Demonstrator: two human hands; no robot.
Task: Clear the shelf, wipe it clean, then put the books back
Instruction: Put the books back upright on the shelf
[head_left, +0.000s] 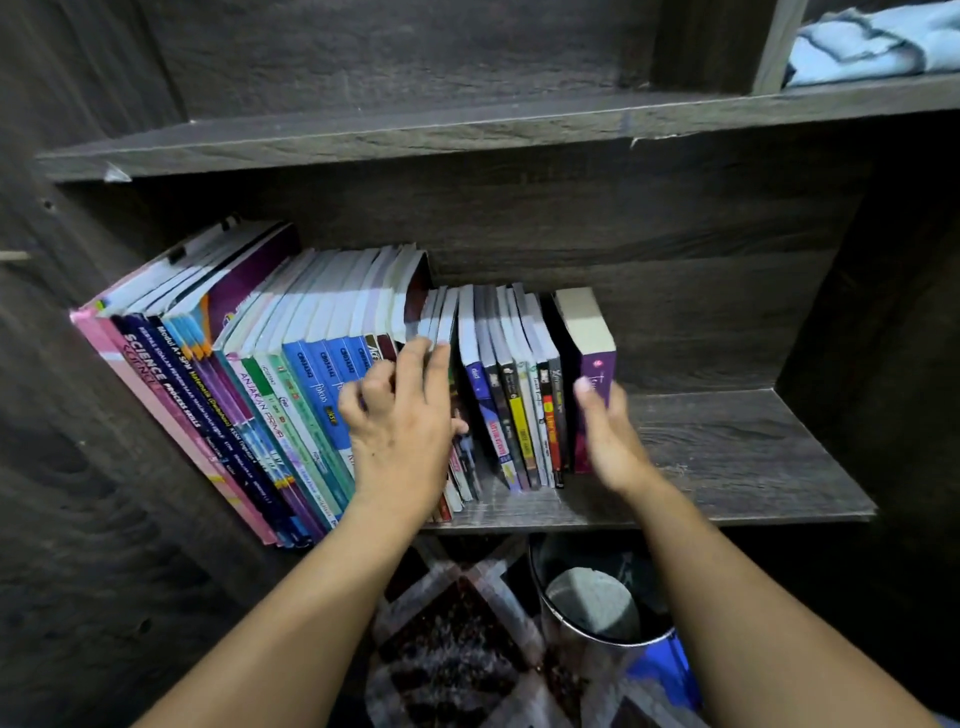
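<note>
A row of books stands on the dark wooden shelf (737, 457), tall workbooks (218, 395) leaning at the left and small paperbacks (509, 395) in the middle. A purple book (597, 364) ends the row at the right. My left hand (405, 415) lies against the spines in the middle of the row, its fingertips hooked over the top of the thin books there. My right hand (608, 431) is flat against the outer side of the purple book, fingers straight.
The shelf board right of the purple book is bare. An upper shelf (467, 135) sits above, with a light blue cloth (878, 47) in its right compartment. Below the shelf stand a metal bin (602, 603) and a patterned rug (457, 649).
</note>
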